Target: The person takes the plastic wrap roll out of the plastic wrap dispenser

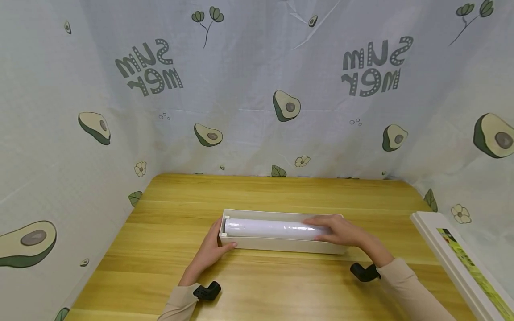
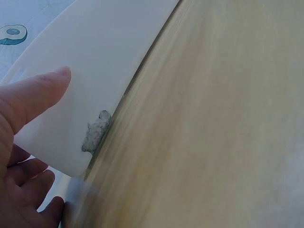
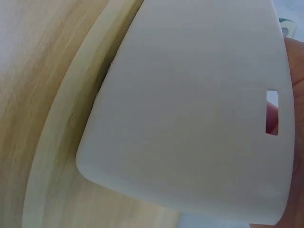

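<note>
A long white open-topped box (image 1: 281, 244) lies crosswise on the wooden table. Inside it is a glossy whitish roll, apparently of plastic film (image 1: 265, 228). My left hand (image 1: 209, 249) grips the box's left end, thumb on the front wall and fingers round the end. The left wrist view shows that thumb (image 2: 45, 90) against the white wall, near a grey scuffed patch (image 2: 96, 131) at the lower edge. Over the box's right end, my right hand (image 1: 341, 232) holds the roll between thumb and fingers. Through a small slot (image 3: 271, 102) in the wall, a bit of finger shows.
A long white lid-like piece (image 1: 441, 249) with a yellow-green label lies along the table's right side. Behind and beside the wooden table (image 1: 281, 290) hangs a pale sheet (image 1: 241, 98) printed with avocados. Black cameras sit on both wrists.
</note>
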A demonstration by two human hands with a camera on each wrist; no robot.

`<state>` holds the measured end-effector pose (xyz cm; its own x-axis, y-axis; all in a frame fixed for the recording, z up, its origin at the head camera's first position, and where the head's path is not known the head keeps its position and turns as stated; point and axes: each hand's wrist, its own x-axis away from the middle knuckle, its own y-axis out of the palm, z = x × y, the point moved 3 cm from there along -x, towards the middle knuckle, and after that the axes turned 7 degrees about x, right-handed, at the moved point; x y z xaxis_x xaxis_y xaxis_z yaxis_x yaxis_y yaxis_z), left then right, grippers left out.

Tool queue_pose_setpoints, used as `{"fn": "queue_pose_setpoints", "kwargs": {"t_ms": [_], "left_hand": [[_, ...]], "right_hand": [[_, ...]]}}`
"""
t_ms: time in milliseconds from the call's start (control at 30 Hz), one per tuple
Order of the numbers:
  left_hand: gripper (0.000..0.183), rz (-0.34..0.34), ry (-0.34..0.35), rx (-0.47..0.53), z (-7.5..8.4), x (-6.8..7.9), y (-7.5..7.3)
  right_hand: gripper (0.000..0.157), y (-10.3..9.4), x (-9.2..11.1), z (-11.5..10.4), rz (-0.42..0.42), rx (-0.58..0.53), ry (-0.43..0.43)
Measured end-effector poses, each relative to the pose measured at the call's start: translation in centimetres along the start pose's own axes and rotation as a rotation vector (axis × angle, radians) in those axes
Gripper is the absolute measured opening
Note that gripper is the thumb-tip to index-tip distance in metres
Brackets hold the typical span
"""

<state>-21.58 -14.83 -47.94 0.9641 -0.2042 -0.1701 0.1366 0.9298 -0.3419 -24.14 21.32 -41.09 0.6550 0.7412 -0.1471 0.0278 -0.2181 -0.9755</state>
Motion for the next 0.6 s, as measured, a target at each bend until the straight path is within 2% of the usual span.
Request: {"fn": "queue_pose_setpoints", "kwargs": {"t_ms": [167,433,600], "left_hand": [[0.087,0.003,0.0,0.013,0.2,0.0,0.0],[0.086,0.003,0.006,0.047,0.4,0.1,0.0],[0.086,0.006,0.012,0.059,0.3,0.2,-0.1]], "right_hand": [[0.046,0.2,0.2,-0.2,0.044,0.013,-0.018],[0.049,0.0,0.8,-1.0,0.272,0.145,-0.093],[0.042,-0.3,0.8,-1.5,0.358,0.218,-0.125]]}}
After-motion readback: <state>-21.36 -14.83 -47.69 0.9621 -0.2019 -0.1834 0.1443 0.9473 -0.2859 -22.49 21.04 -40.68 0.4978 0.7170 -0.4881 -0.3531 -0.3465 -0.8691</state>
